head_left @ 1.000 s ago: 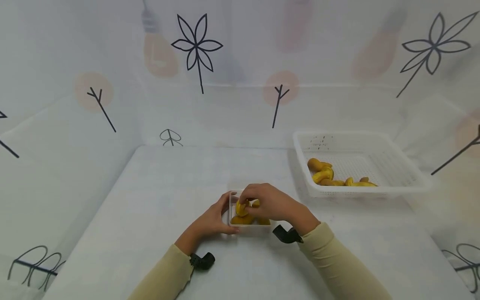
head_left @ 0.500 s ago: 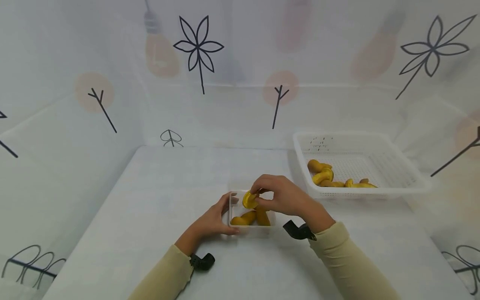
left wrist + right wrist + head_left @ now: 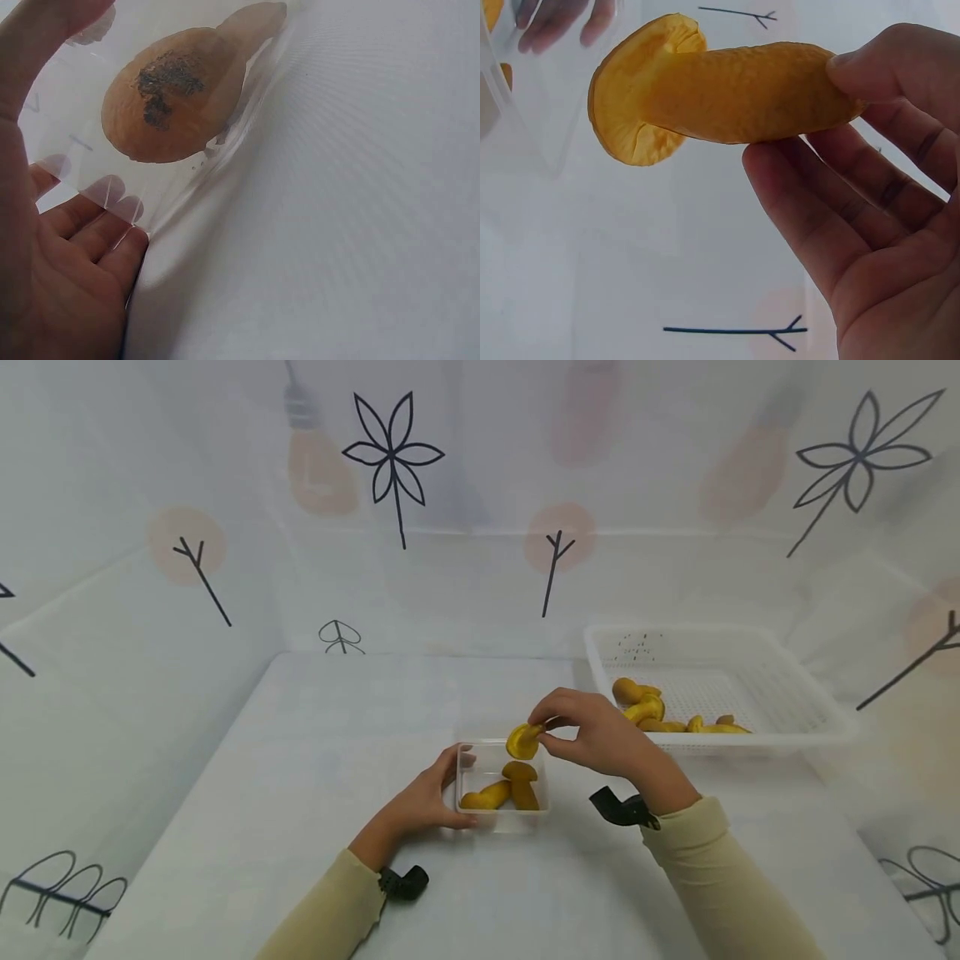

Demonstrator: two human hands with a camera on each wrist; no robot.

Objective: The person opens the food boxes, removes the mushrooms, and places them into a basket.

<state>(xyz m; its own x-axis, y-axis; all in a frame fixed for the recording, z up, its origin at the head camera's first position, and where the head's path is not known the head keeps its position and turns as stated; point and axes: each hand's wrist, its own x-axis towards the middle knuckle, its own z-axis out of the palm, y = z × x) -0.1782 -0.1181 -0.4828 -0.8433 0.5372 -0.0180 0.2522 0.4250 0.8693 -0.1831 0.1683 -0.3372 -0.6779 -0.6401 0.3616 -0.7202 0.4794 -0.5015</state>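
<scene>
My right hand point(image 3: 600, 739) pinches a yellow mushroom point(image 3: 522, 742) by its stem, above the far right part of a small clear plastic box point(image 3: 501, 812). In the right wrist view the mushroom point(image 3: 742, 94) lies sideways, its pale cap underside pointing away from my hand. My left hand point(image 3: 420, 797) holds the box at its left side, thumb at the near corner and fingers at the far one. Inside the box lie two more mushrooms, one tilted on the left point(image 3: 486, 796), one on the right point(image 3: 522, 785). Through the clear wall the left wrist view shows a brown mushroom cap point(image 3: 172, 97) close up.
At the back right stands a white perforated basket point(image 3: 750, 740), with several yellow mushrooms point(image 3: 645, 708) gathered toward its left and near sides. A white cloth point(image 3: 360, 718) covers the table, and printed white fabric point(image 3: 465, 585) hangs behind it.
My right hand has lifted the mushroom from inside the box and moved it up and to the right. The left hand and the box stay in place.
</scene>
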